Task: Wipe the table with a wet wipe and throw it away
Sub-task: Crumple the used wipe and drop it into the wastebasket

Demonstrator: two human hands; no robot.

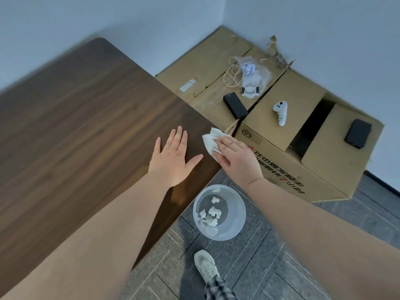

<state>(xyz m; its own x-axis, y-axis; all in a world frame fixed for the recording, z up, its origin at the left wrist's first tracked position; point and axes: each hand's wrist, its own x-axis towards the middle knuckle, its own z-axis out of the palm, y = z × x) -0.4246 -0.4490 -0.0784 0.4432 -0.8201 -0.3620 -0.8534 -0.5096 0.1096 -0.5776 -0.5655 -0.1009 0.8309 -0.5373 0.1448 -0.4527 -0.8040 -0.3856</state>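
A dark wooden table (86, 118) fills the left of the head view. My right hand (238, 161) presses a white wet wipe (211, 140) flat onto the table's near right corner, fingers over most of it. Flat on the tabletop just left of it lies my left hand (173, 159), fingers spread and holding nothing. On the floor below the table edge stands a clear plastic bin (219, 232) with several crumpled white wipes inside.
Cardboard boxes (281, 135) stand against the wall right of the table, close to my right hand. On them lie a white controller (281, 112), two black devices (235, 105) and a plastic bag (253, 79). A shoe (206, 267) rests on the grey floor.
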